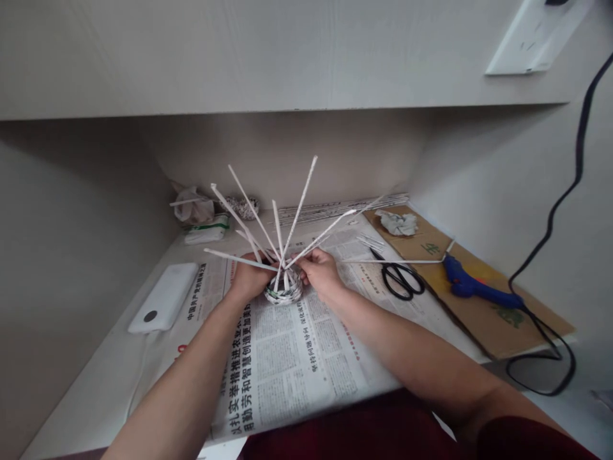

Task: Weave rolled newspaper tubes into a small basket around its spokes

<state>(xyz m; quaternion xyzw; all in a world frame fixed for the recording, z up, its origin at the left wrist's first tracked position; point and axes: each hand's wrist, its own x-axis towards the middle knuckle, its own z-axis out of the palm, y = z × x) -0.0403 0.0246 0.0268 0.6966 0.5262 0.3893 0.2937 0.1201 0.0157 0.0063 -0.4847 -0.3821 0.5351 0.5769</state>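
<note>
A small round basket [283, 296], woven from rolled newspaper tubes, sits between my hands over the newspaper. Several white paper tubes [301, 203] fan up and outward from it. My left hand [249, 279] is closed around its left side, with the fingers partly hidden behind the tubes. On the right, my right hand [322, 269] is closed at the rim, thumb and fingers pinched together against the weave. Whether a single tube is also in that pinch is too small to tell. A long thin paper tube [393, 260] stretches rightward from beside my right hand.
Newspaper [282, 358] covers the tabletop. Black scissors [401, 281] lie to the right, near a blue glue gun [479, 291] on cardboard [536, 329], its black cord looping. A white power bank [165, 297] lies left. Paper rolls [335, 211] line the back, below an overhanging panel [287, 57].
</note>
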